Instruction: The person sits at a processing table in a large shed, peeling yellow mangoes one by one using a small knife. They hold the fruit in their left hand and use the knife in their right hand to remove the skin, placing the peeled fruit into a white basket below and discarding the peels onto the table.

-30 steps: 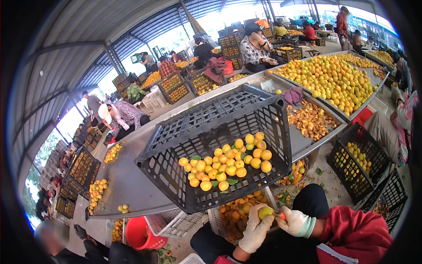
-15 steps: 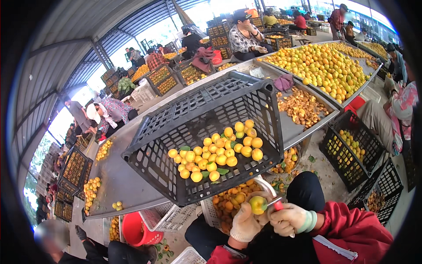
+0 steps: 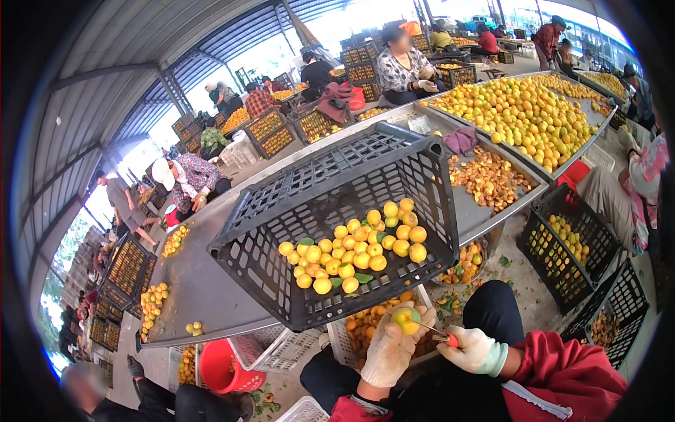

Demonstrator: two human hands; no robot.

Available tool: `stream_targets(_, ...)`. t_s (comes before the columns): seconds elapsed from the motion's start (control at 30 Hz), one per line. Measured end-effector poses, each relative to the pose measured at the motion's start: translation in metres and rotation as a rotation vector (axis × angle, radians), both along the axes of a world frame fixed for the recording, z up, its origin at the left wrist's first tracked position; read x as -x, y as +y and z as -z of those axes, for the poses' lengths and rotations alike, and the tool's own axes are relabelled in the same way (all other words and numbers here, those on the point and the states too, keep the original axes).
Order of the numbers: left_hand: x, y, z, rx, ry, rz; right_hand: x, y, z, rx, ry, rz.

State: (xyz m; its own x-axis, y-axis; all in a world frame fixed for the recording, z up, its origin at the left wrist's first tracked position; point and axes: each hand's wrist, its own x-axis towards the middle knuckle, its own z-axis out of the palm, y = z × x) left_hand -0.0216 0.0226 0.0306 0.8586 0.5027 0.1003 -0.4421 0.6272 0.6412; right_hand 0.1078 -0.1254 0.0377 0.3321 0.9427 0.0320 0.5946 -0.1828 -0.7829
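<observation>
A yellow, apricot-like fruit (image 3: 406,320) with a greenish patch sits in the fingers of my gloved left hand (image 3: 385,355). My gloved right hand (image 3: 478,350) grips the red handle of a tool (image 3: 448,340). From the handle a thin metal shaft runs left to the fruit; whether its tip is inside or only touching, I cannot tell. Just beyond my hands, a black plastic crate (image 3: 295,309) lies on its side with its opening toward me, and yellow fruits (image 3: 358,246) with a few green leaves rest in it. Below that crate, a white crate (image 3: 340,344) holds more orange fruit.
The crate rests on a metal table (image 3: 204,295). Cut fruit pieces (image 3: 485,179) lie in a tray at the right, before a large heap of fruit (image 3: 520,119). A red bucket (image 3: 232,369) stands at the lower left, black crates (image 3: 562,246) at the right. Several people work around.
My left hand has lifted the fruit slightly up and left. My right hand has drawn back a little and turned the tool, whose thin shaft now points at the fruit.
</observation>
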Motion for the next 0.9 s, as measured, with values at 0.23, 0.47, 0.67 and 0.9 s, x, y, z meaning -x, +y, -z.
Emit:
stream_targets(0.23,0.001,-0.006,0.004,0.117,-0.035,0.070,0.006,0.000,0.014,0.056,-0.030,0.046)
stream_targets(0.47,-0.004,-0.023,0.010,0.241,-0.039,0.035,0.012,0.004,0.029,0.116,0.022,0.090)
stream_targets(0.67,-0.014,-0.031,0.008,0.145,-0.041,-0.076,0.014,0.004,0.041,0.024,0.030,0.109)
stream_targets(0.9,-0.010,-0.009,0.011,-0.195,0.217,0.025,0.004,0.005,0.022,0.113,-0.088,0.118)
